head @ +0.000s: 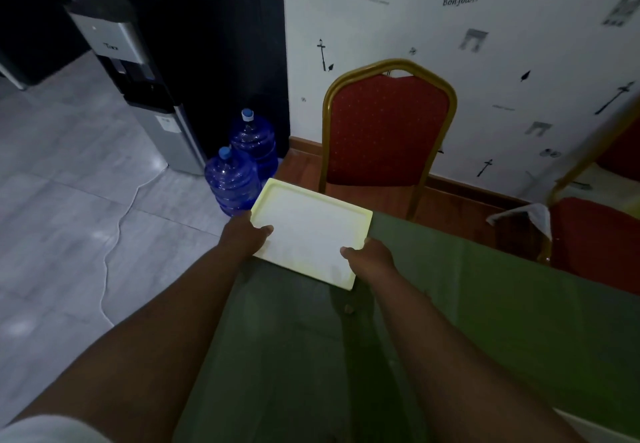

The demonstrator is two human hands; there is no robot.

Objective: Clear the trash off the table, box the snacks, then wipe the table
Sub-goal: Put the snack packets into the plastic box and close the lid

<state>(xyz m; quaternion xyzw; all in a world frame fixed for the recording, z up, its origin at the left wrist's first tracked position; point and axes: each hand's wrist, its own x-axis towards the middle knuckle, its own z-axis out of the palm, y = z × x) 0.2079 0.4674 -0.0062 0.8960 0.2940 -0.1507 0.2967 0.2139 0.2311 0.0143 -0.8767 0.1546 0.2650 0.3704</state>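
Edge crops right chair (588, 235); tray (311, 235) underside hidden

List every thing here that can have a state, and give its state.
tray: empty, held by both hands at the table corner.
left hand: grips the tray's left edge, thumb on top.
right hand: grips the tray's near edge, thumb on top.
near water bottle: upright, capped.
far water bottle: upright, capped.
red chair: upright by the wall, unoccupied.
table: covered with a green cloth.

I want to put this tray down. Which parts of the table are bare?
The green table is bare right of the tray and the right hand, out to the edge by the red chair. The far left corner is crowded: there the left hand also holds the tray.
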